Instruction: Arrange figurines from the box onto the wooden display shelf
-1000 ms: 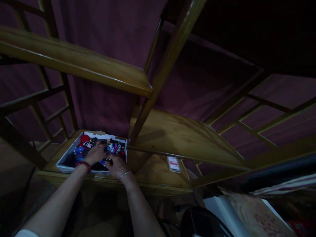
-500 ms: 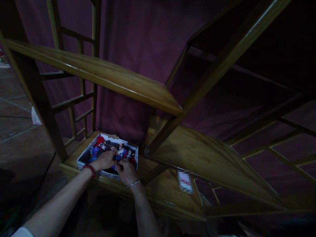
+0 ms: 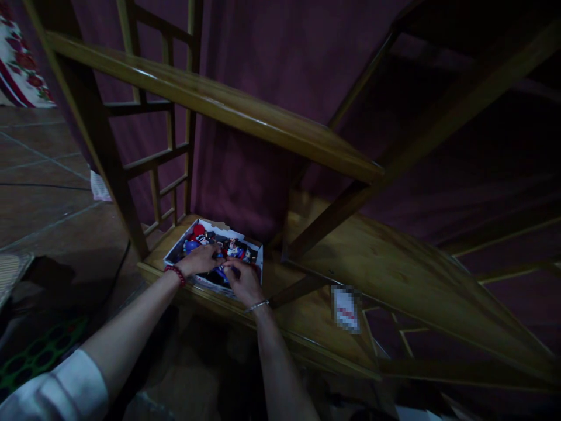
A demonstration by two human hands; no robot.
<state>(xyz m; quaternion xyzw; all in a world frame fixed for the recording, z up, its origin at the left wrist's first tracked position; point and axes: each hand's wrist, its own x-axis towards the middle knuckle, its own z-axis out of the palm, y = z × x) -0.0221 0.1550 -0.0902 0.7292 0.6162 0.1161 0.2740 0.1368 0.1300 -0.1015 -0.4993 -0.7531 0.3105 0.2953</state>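
Observation:
A shallow white cardboard box sits on the low wooden shelf, filled with small colourful toy figures. Among them are a red round piece and a blue round piece. My left hand, with a red bead bracelet, reaches over the box's front side, fingers bent down among the figures. Close beside it, my right hand is closed in a pinch, thumb against forefinger. The fingertips of both hands nearly meet over the contents. Whatever they grip is too small and dark to make out.
Above the box runs a wooden shelf board, with upright posts around. To the right lies another wooden board, and a blurred white card is near its front edge. A purple curtain hangs behind. Floor tiles show at left.
My view has shifted, so the box and shelf appear farther right and slightly higher. My hands stay in the box; the right fingers have moved slightly, and the left fingers look a little straighter.

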